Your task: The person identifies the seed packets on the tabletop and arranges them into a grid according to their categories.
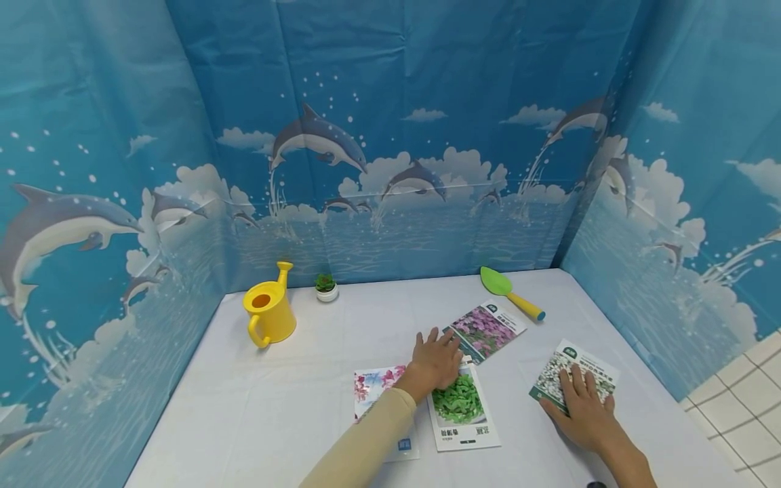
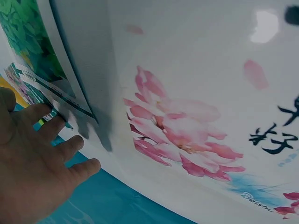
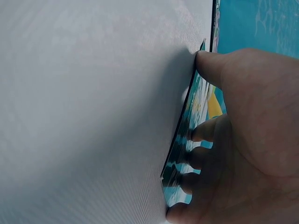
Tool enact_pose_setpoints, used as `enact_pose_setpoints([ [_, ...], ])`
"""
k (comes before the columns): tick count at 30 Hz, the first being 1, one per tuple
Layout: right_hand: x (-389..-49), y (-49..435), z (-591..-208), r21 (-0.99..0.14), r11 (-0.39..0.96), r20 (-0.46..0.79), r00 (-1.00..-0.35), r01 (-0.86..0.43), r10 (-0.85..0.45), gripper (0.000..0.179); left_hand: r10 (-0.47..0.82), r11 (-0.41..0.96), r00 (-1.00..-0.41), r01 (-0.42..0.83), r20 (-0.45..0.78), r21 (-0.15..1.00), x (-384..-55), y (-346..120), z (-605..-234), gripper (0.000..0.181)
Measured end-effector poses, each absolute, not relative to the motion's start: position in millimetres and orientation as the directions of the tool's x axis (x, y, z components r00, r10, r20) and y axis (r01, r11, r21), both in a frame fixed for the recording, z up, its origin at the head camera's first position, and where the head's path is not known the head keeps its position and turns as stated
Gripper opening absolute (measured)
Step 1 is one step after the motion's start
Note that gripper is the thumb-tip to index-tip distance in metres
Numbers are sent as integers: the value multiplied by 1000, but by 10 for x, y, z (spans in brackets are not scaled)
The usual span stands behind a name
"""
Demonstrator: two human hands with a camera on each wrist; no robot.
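My left hand (image 1: 436,362) reaches over the top end of a seed packet with green leaves (image 1: 464,405), its fingertips at the near edge of a purple-flower seed packet (image 1: 485,330). Its fingers are spread and fairly straight in the left wrist view. Partly under the left forearm lies a packet with pink blossoms (image 1: 369,388), which fills much of the left wrist view. My right hand (image 1: 584,413) rests on a white-flower seed packet (image 1: 551,377) at the right, fingers spread over its front. In the right wrist view the thumb (image 3: 210,65) touches the packet's edge.
A yellow watering can (image 1: 277,315) stands at the back left, beside a small potted plant (image 1: 326,291). A green trowel with a yellow handle (image 1: 518,301) lies at the back right. Dolphin-print curtains (image 1: 390,135) border the white table (image 1: 274,407).
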State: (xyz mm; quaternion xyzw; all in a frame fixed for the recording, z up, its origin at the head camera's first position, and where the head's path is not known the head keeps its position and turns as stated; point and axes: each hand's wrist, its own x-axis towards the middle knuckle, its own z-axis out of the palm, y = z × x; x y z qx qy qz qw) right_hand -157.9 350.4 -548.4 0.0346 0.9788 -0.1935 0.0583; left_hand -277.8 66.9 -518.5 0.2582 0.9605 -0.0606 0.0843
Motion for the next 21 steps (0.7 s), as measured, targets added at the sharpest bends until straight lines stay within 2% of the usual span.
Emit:
enact_pose_setpoints([
  [15, -1575, 3502, -5486, -363, 928, -129, -991, 87, 43, 101, 428, 883, -887, 451, -171, -132, -2790, 579, -5196, 56],
  [21, -1588, 3494, -5492, -382, 921, -125, -991, 81, 36, 101, 461, 867, -885, 465, -68, -179, -2887, 574, -5279, 53],
])
